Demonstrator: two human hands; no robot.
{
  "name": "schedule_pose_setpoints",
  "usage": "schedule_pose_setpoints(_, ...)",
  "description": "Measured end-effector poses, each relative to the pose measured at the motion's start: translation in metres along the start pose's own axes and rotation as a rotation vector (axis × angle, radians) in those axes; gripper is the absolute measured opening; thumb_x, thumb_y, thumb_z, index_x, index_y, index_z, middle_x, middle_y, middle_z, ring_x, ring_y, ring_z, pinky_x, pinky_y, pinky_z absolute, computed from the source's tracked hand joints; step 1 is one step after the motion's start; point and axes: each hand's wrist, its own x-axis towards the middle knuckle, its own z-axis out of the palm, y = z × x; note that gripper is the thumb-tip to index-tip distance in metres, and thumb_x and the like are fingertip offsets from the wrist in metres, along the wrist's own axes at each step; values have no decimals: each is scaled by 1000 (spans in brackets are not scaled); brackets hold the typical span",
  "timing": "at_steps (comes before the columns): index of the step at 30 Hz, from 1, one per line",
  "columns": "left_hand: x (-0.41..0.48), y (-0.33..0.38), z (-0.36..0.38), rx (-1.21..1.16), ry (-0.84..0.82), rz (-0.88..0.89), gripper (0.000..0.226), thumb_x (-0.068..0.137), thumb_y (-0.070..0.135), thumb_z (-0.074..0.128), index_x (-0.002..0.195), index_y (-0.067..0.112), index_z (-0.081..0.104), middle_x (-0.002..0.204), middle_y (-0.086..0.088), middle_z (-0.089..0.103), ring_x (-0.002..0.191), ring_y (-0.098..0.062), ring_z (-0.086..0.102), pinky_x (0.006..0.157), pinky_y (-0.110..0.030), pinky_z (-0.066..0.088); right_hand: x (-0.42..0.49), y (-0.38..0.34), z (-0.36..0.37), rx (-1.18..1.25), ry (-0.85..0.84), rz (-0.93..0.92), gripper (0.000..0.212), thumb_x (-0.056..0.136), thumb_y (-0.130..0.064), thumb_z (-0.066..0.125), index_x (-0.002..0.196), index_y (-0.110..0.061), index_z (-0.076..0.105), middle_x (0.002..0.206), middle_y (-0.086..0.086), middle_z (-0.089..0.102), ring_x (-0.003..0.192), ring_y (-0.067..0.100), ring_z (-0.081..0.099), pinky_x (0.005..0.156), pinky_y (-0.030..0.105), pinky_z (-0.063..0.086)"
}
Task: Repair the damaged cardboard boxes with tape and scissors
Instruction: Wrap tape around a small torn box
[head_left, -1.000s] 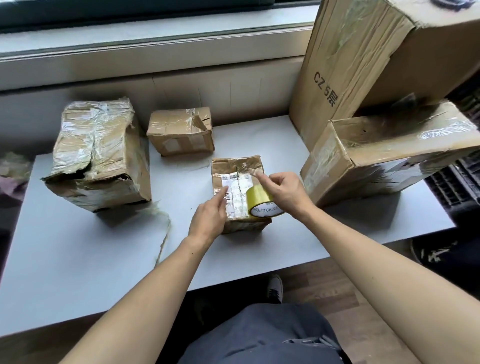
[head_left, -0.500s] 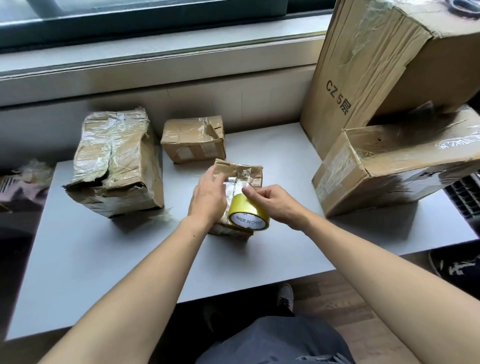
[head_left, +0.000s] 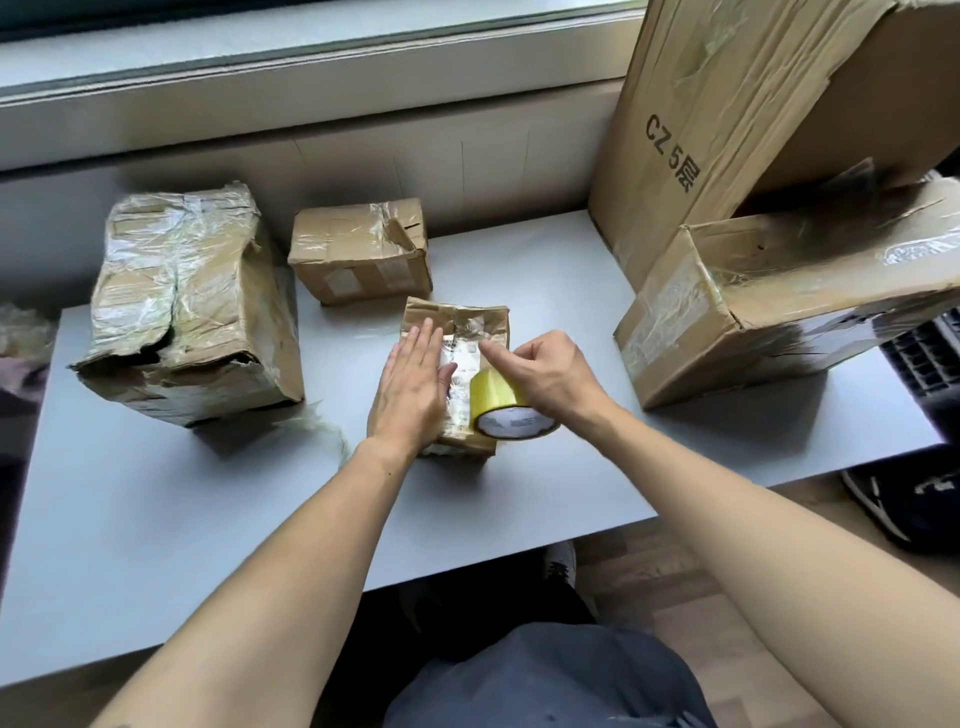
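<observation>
A small, crumpled brown cardboard box (head_left: 457, 364) with a white label and shiny clear tape on top is seen at the centre of the frame, on the pale grey desk (head_left: 156, 519). The left hand (head_left: 410, 384) is laid flat on the box's left side, its fingers (head_left: 423, 343) held straight and together. A roll of yellow-tinted tape (head_left: 506, 410) is gripped by the right hand (head_left: 545, 371) at the box's right edge, the fingers being curled over the roll and the forefinger stretched toward the label. A large, badly crushed, tape-wrapped box (head_left: 187, 317) is placed at centre left, and a smaller dented box (head_left: 361, 249) lies just above the centre. At upper right, a tall carton printed "CZ 5" (head_left: 701, 130) is leaned behind a long taped box (head_left: 779, 296). Scissors cannot be made out.
</observation>
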Motion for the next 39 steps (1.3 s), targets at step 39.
schedule_pose_setpoints(39,9,99,2,708,-290,-54,37,102,26,35,123,4,55,115,-12,65,107,-29,65,77,-33,52,-14,89,5,-64,-149,132,46,104,-38,41,63,-19,30,64,-2,36,61,18,34,54,32,26)
